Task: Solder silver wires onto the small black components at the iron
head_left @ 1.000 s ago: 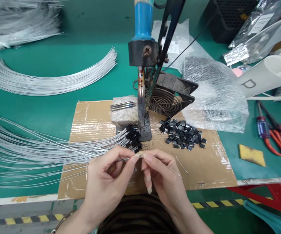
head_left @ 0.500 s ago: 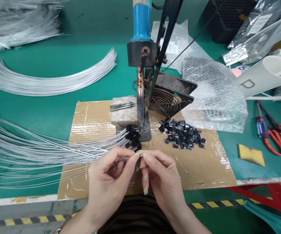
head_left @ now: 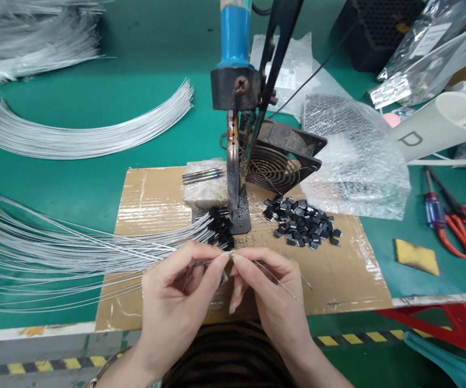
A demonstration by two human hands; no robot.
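My left hand (head_left: 184, 302) is closed in a pinch, with a thin grey wire (head_left: 201, 263) between thumb and index finger. Its tip meets the fingertips of my right hand (head_left: 271, 285), which is also pinched. A fine silvery wire (head_left: 280, 283) runs out of the right hand's grip and slants across its back. What lies right between the fingertips is too small to make out. Just beyond the left hand, a fan of grey wires (head_left: 144, 248) ends in black pieces (head_left: 220, 229). Small black parts (head_left: 303, 222) lie in a loose pile past the right hand.
A soldering iron with a blue handle (head_left: 235, 37) points down from a stand above the cardboard mat (head_left: 338, 280). Behind it are a small fan (head_left: 275, 161) and bubble wrap (head_left: 354, 156). Orange-handled scissors (head_left: 461, 237) and a yellow sponge (head_left: 417, 257) lie at right.
My hands have shifted slightly, with the fingertips drawn a little apart. More of the fine silvery wire shows across the back of my right hand.
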